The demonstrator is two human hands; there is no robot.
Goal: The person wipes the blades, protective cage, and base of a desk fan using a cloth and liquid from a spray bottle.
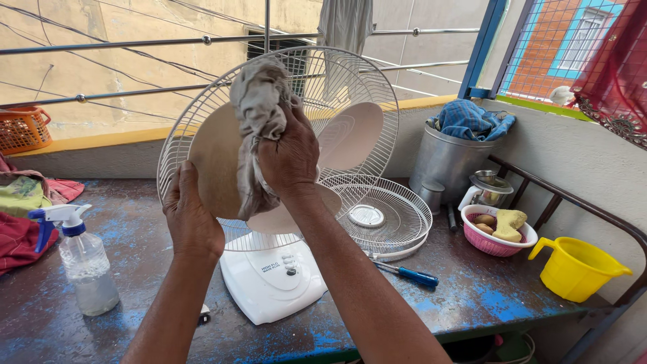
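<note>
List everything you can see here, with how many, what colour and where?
Fan: one, white base, rear grille and beige blades, centre of table.
Cloth: one, grey, pressed on a blade.
Front grille: one, white, lying flat right of the fan.
Screwdriver: one, blue handle, in front of that grille.
Spray bottle: one, clear with blue and white nozzle, left.
Basket: one, pink and white, holding a yellow sponge, right.
Jug: one, yellow, far right.
Metal bucket: one, silver, blue cloth on top, back right.
Orange basket: one, far left ledge.
Table: one, worn blue.
Left hand: steadies a blade's edge.
Right hand: grips the cloth.
</note>
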